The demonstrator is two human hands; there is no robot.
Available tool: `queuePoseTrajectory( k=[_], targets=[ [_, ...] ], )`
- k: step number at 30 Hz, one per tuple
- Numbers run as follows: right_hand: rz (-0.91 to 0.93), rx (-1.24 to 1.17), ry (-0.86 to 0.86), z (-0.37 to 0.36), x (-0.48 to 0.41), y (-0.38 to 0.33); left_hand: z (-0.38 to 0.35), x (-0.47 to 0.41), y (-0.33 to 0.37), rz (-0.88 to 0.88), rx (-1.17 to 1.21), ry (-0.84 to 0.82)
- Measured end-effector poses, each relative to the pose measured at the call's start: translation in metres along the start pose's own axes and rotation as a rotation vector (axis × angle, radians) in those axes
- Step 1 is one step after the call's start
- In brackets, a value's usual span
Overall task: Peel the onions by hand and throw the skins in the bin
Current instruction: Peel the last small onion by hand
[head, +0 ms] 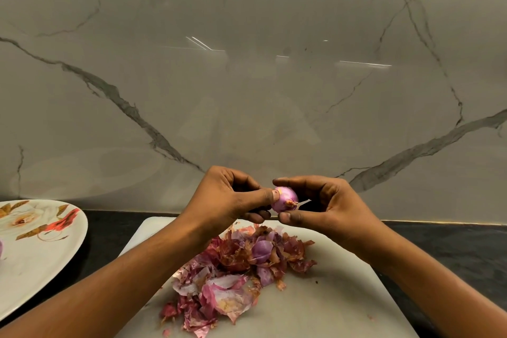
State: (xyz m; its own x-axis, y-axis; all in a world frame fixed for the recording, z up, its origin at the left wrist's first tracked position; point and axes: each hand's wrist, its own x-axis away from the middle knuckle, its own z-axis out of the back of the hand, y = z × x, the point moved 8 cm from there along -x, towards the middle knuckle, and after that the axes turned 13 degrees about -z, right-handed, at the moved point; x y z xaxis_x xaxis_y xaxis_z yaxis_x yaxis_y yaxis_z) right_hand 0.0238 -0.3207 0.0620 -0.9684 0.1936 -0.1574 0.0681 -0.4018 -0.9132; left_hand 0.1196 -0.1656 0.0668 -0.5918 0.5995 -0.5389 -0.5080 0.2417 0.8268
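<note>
While both hands meet above the far edge of the white cutting board [329, 299], a small red onion [284, 199] is held between them in the air, not touching the board. Left hand [233, 195]: thumb pressed flat on the onion's left side, the other fingers curled underneath and behind it, so this hand grips the onion. Right hand [329, 206]: forefinger arched over the top of the onion, thumb tip just under its lower edge, remaining fingers curled loosely behind; the onion sits pinched between forefinger and thumb. The onion's surface is glossy purple-pink, with a small orange-brown patch facing the camera. A thin pale sliver [305, 202] sticks out from that patch toward the right palm; I cannot tell whether any finger touches it. Directly below the hands, a loose heap of onion skins [236, 269] lies on the board, papery reddish-brown pieces mixed with paler pink and purple ones, spreading from the middle of the board toward its near left edge. The board rests on a dark counter [452, 241]. To the left, partly out of view, a white plate [41, 255] with an orange and brown flower print sits on the same counter, apart from the board. Behind everything stands a grey-veined marble wall [247, 77].
</note>
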Motion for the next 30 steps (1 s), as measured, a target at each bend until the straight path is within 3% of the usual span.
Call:
queuePoseTrajectory(
  k=[23,30],
  targets=[
    [0.033,-0.015,0.009,0.0008,-0.0014,0.0021,0.0027,-0.0007,0.0006,-0.041,-0.068,0.025],
    [0.072,0.089,0.069,0.0048,-0.0014,-0.0002,-0.0009,-0.0001,-0.001,-0.035,-0.036,0.03]
  ],
)
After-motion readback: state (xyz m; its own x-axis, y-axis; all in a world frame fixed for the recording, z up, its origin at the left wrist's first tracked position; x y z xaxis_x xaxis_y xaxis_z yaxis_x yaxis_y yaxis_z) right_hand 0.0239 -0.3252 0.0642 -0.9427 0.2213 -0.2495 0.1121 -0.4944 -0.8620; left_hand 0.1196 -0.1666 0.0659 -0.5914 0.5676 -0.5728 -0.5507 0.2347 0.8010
